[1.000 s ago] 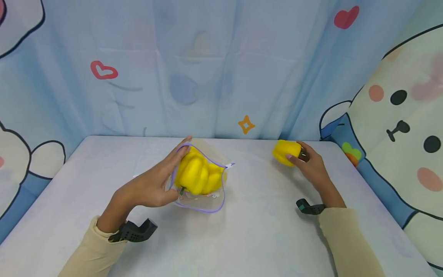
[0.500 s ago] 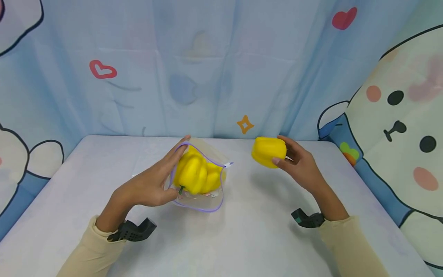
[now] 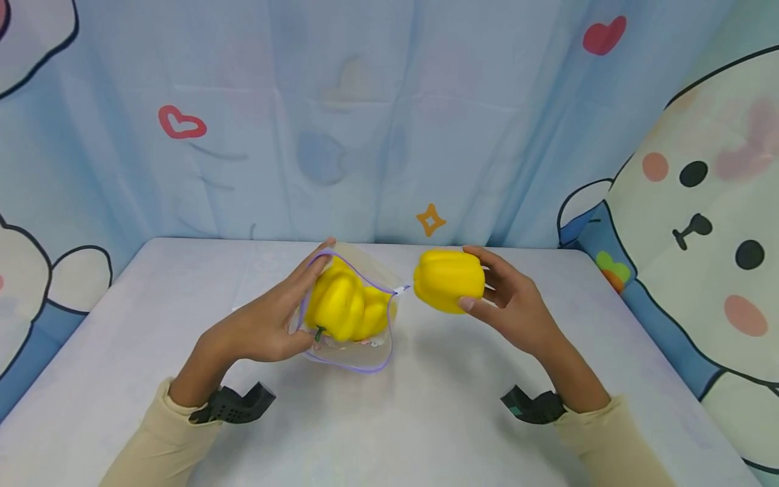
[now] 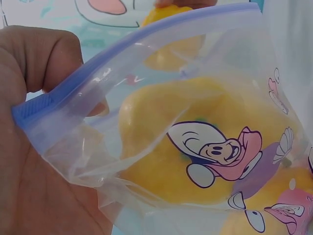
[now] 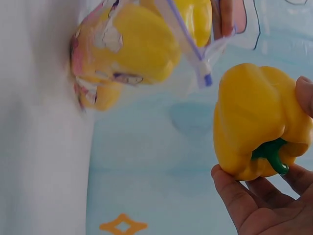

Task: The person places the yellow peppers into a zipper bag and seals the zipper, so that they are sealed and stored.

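A clear zip bag (image 3: 371, 358) with a purple zip edge and cartoon print stands on the table, its mouth open. Inside it are several yellow bell peppers (image 3: 341, 304), one showing a green stem. My left hand (image 3: 258, 331) holds the left side of the bag's mouth, thumb low and fingers along the rim. To the right of the bag, my right hand (image 3: 517, 308) grips another yellow bell pepper (image 3: 449, 281) above the table. In the right wrist view, that pepper's green stem (image 5: 271, 154) faces the palm, and the zip slider (image 5: 205, 78) is close by.
The white-covered table (image 3: 426, 419) ends at a light blue curtain (image 3: 365, 135) behind. A printed cartoon figure (image 3: 706, 223) covers the cloth on the right. Each wrist wears a black camera, such as the right one (image 3: 534, 406).
My right hand has carried its pepper leftward from the table's far right side to beside the bag's mouth. The left hand and the bag have stayed in place.
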A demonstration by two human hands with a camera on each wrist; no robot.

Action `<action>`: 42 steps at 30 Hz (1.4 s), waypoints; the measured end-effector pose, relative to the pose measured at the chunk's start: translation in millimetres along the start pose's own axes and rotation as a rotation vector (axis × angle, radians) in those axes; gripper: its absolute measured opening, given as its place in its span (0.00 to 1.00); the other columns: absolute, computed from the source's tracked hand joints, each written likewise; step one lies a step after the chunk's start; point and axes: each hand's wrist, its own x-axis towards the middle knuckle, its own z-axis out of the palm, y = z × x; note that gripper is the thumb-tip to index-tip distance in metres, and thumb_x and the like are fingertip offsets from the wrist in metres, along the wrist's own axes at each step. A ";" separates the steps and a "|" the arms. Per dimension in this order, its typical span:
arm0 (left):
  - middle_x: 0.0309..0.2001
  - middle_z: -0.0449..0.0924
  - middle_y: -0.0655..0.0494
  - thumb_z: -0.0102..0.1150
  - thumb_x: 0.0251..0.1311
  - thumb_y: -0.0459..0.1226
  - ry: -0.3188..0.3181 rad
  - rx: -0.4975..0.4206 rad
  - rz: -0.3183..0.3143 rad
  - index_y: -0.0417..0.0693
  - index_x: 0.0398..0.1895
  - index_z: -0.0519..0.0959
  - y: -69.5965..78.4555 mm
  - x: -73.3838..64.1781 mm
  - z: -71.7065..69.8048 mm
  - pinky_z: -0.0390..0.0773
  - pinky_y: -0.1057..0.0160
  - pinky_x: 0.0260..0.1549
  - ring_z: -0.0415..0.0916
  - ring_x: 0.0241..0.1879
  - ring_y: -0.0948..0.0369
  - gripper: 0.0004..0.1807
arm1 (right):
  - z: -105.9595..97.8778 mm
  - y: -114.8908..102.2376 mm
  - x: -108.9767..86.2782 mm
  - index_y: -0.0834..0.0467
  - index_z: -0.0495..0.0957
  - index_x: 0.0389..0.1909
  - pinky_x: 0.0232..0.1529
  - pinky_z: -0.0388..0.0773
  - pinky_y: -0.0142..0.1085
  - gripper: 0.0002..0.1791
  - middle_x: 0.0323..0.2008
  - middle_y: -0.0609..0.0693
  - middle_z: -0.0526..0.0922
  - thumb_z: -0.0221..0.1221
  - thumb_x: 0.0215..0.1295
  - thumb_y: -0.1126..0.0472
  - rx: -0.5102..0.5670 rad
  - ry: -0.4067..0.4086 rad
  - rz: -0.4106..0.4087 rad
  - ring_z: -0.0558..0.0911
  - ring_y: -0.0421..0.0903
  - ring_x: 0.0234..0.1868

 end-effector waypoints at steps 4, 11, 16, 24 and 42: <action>0.78 0.27 0.56 0.53 0.43 0.26 -0.001 -0.004 -0.005 0.40 0.77 0.36 0.6 0.5 -0.3 0.44 0.57 0.70 0.33 0.75 0.57 0.56 | 9.8 -10.5 -0.9 0.59 0.63 0.70 0.51 0.76 0.31 0.39 0.62 0.56 0.70 0.63 0.57 0.75 0.028 -0.037 -0.054 0.77 0.44 0.52; 0.78 0.25 0.58 0.52 0.43 0.26 -0.010 -0.006 -0.029 0.41 0.77 0.34 2.7 0.3 0.4 0.44 0.55 0.70 0.32 0.75 0.58 0.56 | 28.7 -24.5 -2.9 0.59 0.63 0.69 0.52 0.77 0.36 0.39 0.62 0.53 0.70 0.65 0.55 0.74 0.085 -0.130 -0.095 0.77 0.48 0.54; 0.77 0.23 0.61 0.53 0.44 0.26 -0.019 -0.021 -0.057 0.42 0.77 0.33 5.0 0.3 0.4 0.43 0.54 0.70 0.31 0.75 0.60 0.57 | 44.1 -30.4 -1.5 0.58 0.65 0.68 0.54 0.76 0.41 0.38 0.62 0.51 0.70 0.66 0.54 0.73 0.153 -0.203 -0.108 0.77 0.50 0.56; 0.77 0.21 0.61 0.54 0.44 0.23 -0.017 -0.029 -0.062 0.42 0.77 0.31 5.0 0.5 1.2 0.42 0.54 0.70 0.29 0.75 0.60 0.58 | 64.0 -34.9 1.6 0.59 0.65 0.68 0.57 0.73 0.44 0.39 0.61 0.52 0.71 0.67 0.54 0.73 0.237 -0.274 -0.161 0.74 0.52 0.57; 0.77 0.21 0.62 0.55 0.43 0.26 -0.031 -0.020 -0.050 0.43 0.77 0.29 5.4 0.8 3.7 0.44 0.49 0.69 0.29 0.75 0.60 0.60 | 101.9 -24.5 10.1 0.62 0.61 0.70 0.62 0.67 0.41 0.40 0.67 0.54 0.67 0.67 0.56 0.70 0.121 -0.273 -0.255 0.70 0.51 0.64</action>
